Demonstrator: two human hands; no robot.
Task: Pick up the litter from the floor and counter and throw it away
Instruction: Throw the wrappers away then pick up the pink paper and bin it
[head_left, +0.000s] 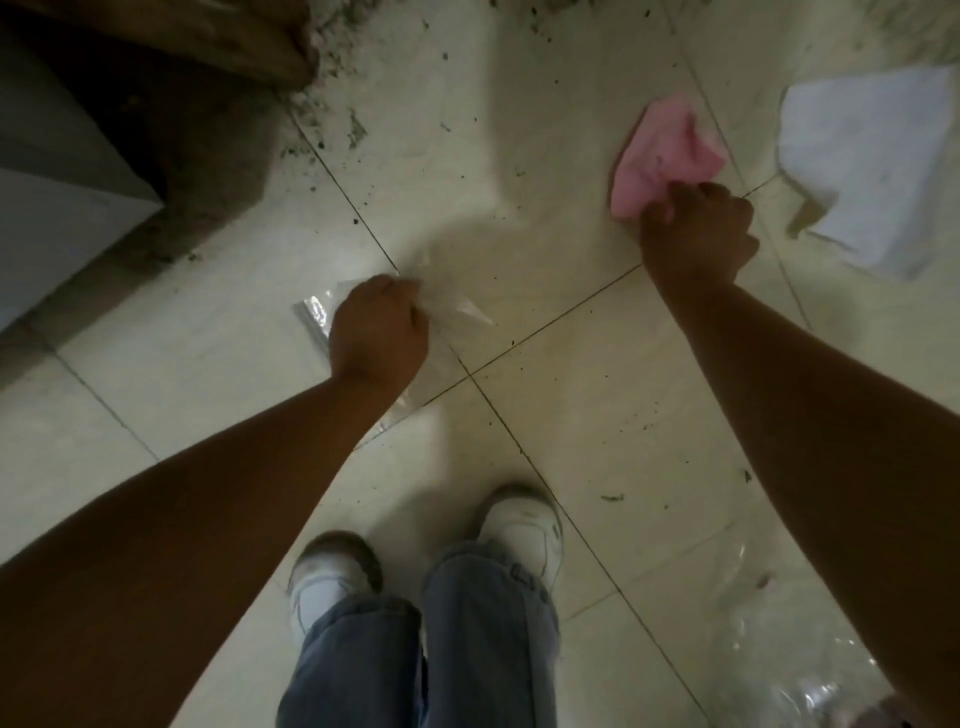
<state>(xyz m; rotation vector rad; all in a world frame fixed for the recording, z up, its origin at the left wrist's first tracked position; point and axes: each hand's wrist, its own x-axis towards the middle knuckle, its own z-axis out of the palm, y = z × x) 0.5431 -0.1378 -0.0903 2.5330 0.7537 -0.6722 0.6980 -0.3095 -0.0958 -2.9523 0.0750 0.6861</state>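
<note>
1. The tiled floor (545, 405) carries everything here; dark grout lines cross it on a diagonal, and grit and dark specks gather toward its far-left part, beside a dark cabinet base (171, 130).
2. Both bare forearms reach down from the near edge, the left from the near-left corner, the right from the right side.
3. A pair of jean legs (441, 639) and two white shoes (524, 535) stand at the near middle, toes pointing away from the camera.
4. A white sheet of paper (872, 166) lies flat near the far-right edge of the floor, just beside the pink piece but not visibly touching it.
5. A clear plastic bag (457, 312) lies on the floor at the centre-left; its long axis runs diagonally from far-left to near-right, roughly along a grout line, with a shiny folded end at the left.
6. More crinkled clear plastic (779, 639) sits in the near-right corner, partly behind the right arm.
7. A crumpled pink piece of paper or cloth (670, 150) lies right of centre, its long axis tilting from near-left up to far-right.
8. The right hand (696, 234) is clenched around the near-left end of the pink piece.
9. The left hand (379, 327) is closed in a fist, pinching the middle of the clear plastic bag.
</note>
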